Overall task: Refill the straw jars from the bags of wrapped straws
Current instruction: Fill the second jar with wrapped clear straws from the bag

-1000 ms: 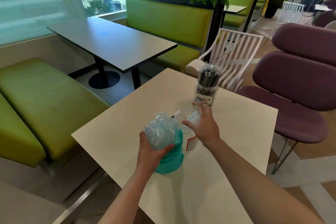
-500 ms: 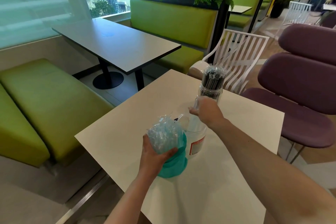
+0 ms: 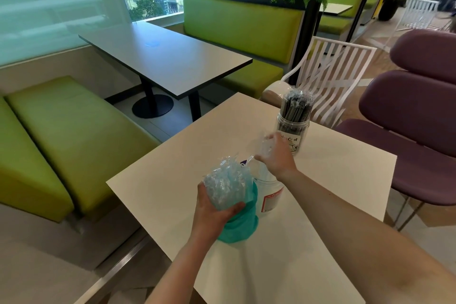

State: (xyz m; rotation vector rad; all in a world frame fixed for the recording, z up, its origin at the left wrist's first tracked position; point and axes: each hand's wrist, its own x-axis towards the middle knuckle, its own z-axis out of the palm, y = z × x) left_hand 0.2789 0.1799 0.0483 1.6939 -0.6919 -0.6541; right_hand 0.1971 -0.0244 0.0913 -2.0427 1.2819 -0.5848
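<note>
Gripping bag of wrapped straws (image 3: 225,186) near front-left of white table (image 3: 333,205): your left hand (image 3: 212,210), thumb curled across bag front, teal lower part below palm. Your right hand (image 3: 277,155) reaches forward over near jar (image 3: 270,195), fingers closed round small clear bunch of wrapped straws (image 3: 265,147); motion blur hides finger detail. Far jar (image 3: 292,126) stands upright beyond, packed with dark straws, label partly covered by right hand. Near jar contents hard to make out.
</note>
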